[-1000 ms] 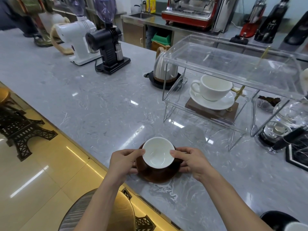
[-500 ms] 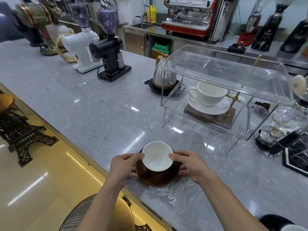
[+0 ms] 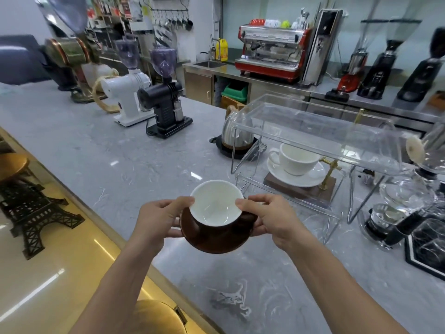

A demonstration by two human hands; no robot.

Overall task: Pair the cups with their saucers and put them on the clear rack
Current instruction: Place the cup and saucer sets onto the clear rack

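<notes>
- Now both hands hold the brown cup (image 3: 218,225) on its brown saucer (image 3: 212,242), lifted clear of the grey marble counter (image 3: 101,160).
- Left hand (image 3: 159,220) grasps the saucer's rim at nine o'clock, thumb touching the cup's white lip.
- Right hand (image 3: 269,218) grasps the rim at three o'clock, thumb likewise on the lip.
- Cup and saucer tilt slightly.
- At two o'clock from the hands stands the clear rack (image 3: 320,131); a white cup (image 3: 297,160) sits on a white saucer (image 3: 298,175) on its lower shelf.
- A kettle (image 3: 236,133) stands just beside the rack, at its nine o'clock.
</notes>
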